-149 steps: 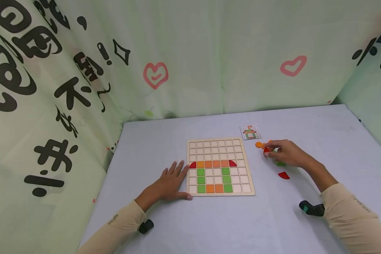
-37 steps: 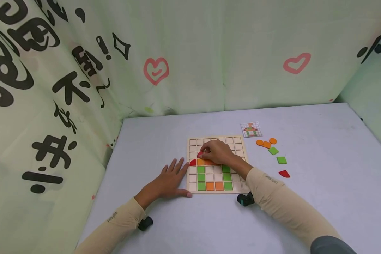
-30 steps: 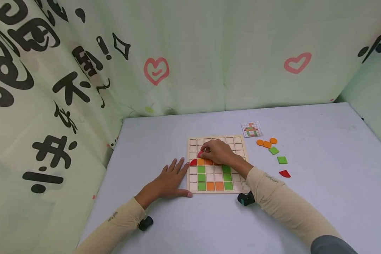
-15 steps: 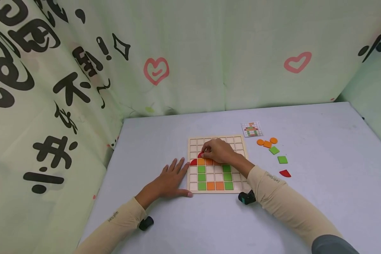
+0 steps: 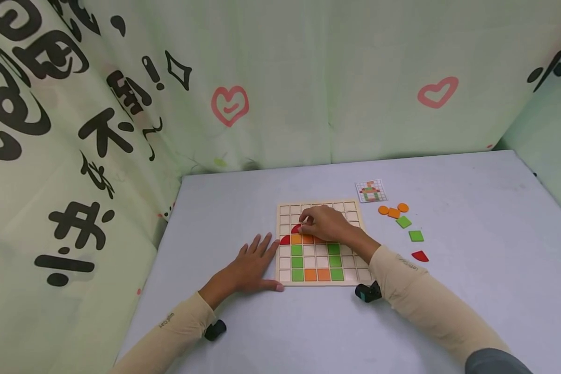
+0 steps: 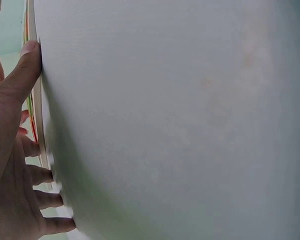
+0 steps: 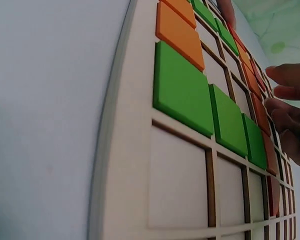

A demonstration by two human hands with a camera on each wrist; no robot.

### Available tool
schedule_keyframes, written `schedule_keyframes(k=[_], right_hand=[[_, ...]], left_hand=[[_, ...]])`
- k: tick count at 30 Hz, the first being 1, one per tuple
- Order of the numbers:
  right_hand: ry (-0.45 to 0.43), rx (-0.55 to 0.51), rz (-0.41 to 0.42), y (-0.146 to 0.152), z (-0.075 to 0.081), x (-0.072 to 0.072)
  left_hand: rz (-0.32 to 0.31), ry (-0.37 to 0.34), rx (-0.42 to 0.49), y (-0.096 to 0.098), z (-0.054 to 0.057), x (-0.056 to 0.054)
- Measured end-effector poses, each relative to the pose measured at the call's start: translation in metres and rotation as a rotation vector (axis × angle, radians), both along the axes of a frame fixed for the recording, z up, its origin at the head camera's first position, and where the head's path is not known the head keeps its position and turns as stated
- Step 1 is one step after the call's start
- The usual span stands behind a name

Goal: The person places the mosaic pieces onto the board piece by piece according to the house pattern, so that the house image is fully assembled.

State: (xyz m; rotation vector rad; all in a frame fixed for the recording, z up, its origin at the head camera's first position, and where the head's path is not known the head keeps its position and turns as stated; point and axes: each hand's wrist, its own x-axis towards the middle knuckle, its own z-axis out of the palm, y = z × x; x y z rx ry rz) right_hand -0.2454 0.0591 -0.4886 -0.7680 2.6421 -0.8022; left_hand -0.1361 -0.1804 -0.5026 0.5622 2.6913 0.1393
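A wooden grid board (image 5: 318, 283) lies on the table with green, orange and red tiles in its cells. My left hand (image 5: 249, 270) lies flat with spread fingers, its fingertips and thumb at the board's left and near-left edge. My right hand (image 5: 326, 223) hovers low over the board, fingers bent loosely. Its thumb tip is at the right side of a red quarter-round tile (image 5: 295, 228), which sits one row above the orange tiles (image 5: 307, 239). In the right wrist view the fingertips (image 7: 271, 74) stand slightly apart from that tile. Part of the red and orange row is hidden by the hand.
Right of the board lie loose orange round pieces (image 5: 383, 210), an orange square (image 5: 393, 213), green squares (image 5: 416, 236) and a red quarter-round tile (image 5: 420, 256). A printed pattern card (image 5: 371, 190) lies behind them. A printed curtain (image 5: 280, 78) stands behind the table.
Since the earliest frame my right hand brought the red tile from the loose pieces onto the board. In the last half second it drew slightly right, uncovering the tile. The left hand stayed put.
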Motion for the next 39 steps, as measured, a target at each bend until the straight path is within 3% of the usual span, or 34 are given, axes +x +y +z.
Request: schedule_keyframes(k=[7,15,23,28,39], right_hand=[[-0.01,-0.01,-0.027,0.031,0.006,0.004],[0.007,-0.022,-0.074,0.09,0.004,0.009],[0.102,0.013,-0.204,0.147,0.014,0.018],[0.083,0.041,-0.291,0.179,0.014,0.019],[0.037,0.106,-0.382,0.21,0.003,0.02]], left_hand=[[0.002,0.001,0.004,0.0,-0.001,0.0],[0.008,-0.001,0.009,0.002,0.001,0.001],[0.005,-0.001,0.012,0.002,0.001,0.001],[-0.001,0.002,0.01,0.001,-0.001,0.002],[-0.002,0.007,0.019,0.0,-0.001,0.002]])
